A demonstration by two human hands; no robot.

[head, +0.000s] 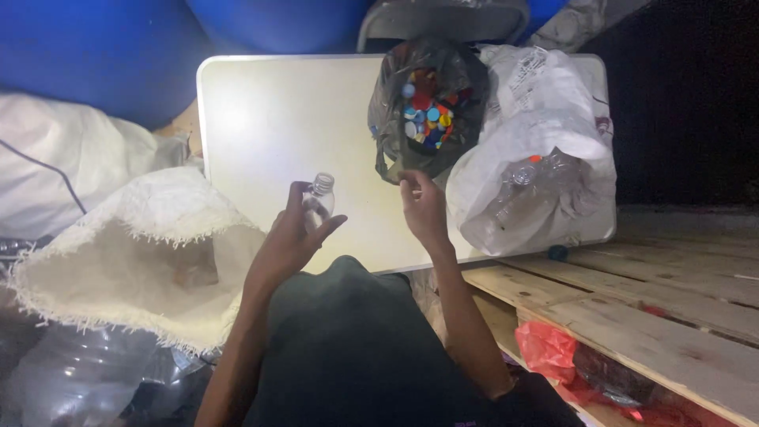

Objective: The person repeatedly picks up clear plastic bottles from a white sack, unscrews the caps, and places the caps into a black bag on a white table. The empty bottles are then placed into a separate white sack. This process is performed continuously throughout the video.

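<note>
My left hand [291, 237] grips a small clear plastic bottle [319, 202] with its neck uncapped, held upright above the near edge of a white table [269, 119]. My right hand [423, 209] is raised beside it, with the fingertips pinched together near the mouth of a dark plastic bag [395, 150] filled with coloured bottle caps [427, 115]. Whether a cap sits between those fingertips is too small to tell.
A white plastic bag [545, 158] with clear bottles rests on the table's right side. An open woven white sack [150, 261] gapes at my left. Blue drums [95, 55] stand behind. A wooden pallet [632, 300], a red bag [549, 348] and a blue cap [558, 253] lie at right.
</note>
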